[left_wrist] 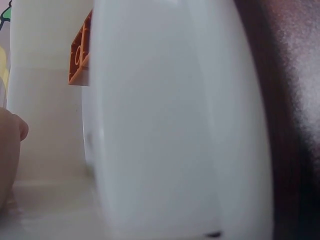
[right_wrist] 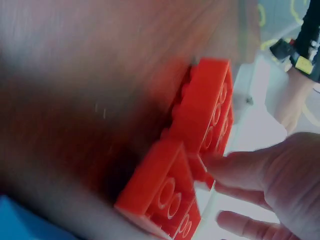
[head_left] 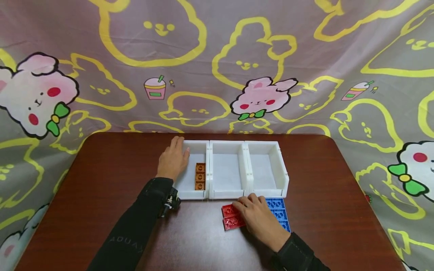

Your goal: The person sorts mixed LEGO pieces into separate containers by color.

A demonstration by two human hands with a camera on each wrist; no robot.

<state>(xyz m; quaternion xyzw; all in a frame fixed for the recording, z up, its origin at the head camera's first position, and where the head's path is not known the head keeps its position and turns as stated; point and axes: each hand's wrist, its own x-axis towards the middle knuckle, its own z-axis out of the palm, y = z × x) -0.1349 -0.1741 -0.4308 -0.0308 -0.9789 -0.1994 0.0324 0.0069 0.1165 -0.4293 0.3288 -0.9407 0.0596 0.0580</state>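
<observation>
Red bricks (head_left: 234, 223) on table (head_left: 190, 237), nr side of tray (head_left: 225, 195), partly under R hand (head_left: 259, 214); hollow undersides up, long axes approx L–R, L ends pointing away from blue bricks (head_left: 276, 205) just R. R fingertip touches red; can't tell if pinching. Orange bricks (head_left: 200, 176) in tray's L compartment: prob. 1 colour done, red + blue left. L hand (head_left: 172, 160) at tray's L wall, thumb spread from fingers; grip unclear.
</observation>
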